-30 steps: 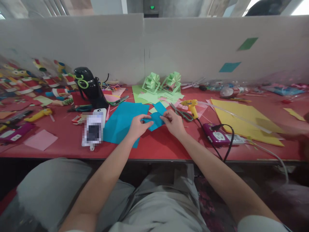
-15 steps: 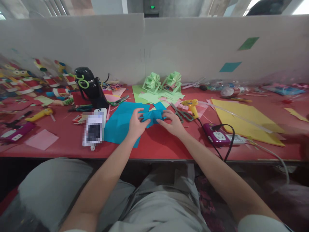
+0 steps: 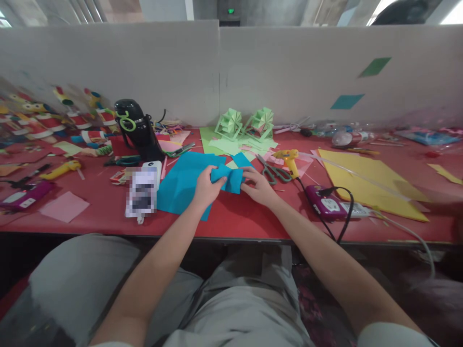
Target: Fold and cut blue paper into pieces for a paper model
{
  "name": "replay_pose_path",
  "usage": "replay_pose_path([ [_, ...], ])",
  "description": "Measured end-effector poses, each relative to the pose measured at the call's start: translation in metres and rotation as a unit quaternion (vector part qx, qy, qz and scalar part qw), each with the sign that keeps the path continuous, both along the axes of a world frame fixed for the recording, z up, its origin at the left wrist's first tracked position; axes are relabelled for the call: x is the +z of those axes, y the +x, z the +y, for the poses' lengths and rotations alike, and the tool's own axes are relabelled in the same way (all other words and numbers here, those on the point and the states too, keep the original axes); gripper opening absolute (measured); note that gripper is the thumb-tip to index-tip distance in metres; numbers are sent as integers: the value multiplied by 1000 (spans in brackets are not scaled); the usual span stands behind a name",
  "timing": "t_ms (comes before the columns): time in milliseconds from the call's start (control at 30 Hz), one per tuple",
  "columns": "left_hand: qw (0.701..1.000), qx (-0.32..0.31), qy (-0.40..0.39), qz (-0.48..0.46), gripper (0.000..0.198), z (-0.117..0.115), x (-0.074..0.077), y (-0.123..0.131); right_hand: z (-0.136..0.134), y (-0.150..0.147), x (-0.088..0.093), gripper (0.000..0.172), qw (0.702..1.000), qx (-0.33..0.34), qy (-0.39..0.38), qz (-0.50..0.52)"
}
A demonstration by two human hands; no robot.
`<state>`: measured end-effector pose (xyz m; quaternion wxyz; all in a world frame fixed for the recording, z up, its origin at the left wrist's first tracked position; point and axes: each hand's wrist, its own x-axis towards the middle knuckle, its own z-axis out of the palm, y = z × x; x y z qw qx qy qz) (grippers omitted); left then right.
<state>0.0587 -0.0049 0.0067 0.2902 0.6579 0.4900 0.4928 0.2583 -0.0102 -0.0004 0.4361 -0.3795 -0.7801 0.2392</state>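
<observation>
A small folded blue paper piece (image 3: 231, 179) is held between both my hands just above the red table (image 3: 238, 217). My left hand (image 3: 206, 188) pinches its left side, thumb on top. Its right edge is gripped by the curled fingers of my right hand (image 3: 258, 185). Under my left hand lies a larger blue paper sheet (image 3: 181, 185). Another small blue square (image 3: 240, 160) rests just behind the folded piece.
A phone on a white stand (image 3: 142, 193), a black bottle (image 3: 137, 130), scissors (image 3: 271, 169), a yellow glue gun (image 3: 289, 159), a purple power strip (image 3: 325, 205) with black cable, green paper models (image 3: 246, 124), yellow sheets (image 3: 372, 180) and a pink square (image 3: 64, 207) crowd the table.
The blue piece has been folded up from a flatter shape into a thicker one. Both hands shifted slightly forward and closer around it.
</observation>
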Motion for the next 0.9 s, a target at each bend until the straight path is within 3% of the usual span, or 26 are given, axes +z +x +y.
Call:
replay_pose_path([
  [133,997,-65,-16,30,16,-4,2,1,-1,1,-1,20,998,-51,21,29],
  [233,989,-138,-29,41,7,-7,4,3,-3,-2,1,27,998,-41,6,39],
  [367,982,-176,-52,46,22,-9,6,6,-5,-4,3,23,998,-25,-40,50],
  [533,977,-180,-112,8,19,-12,12,7,-4,-4,2,25,995,-24,-78,61],
  [767,984,-162,-70,34,19,-12,12,8,-4,-4,1,27,996,-40,-59,61],
  [900,992,-106,-62,8,13,-6,5,7,-10,-6,9,25,996,-50,-23,77],
])
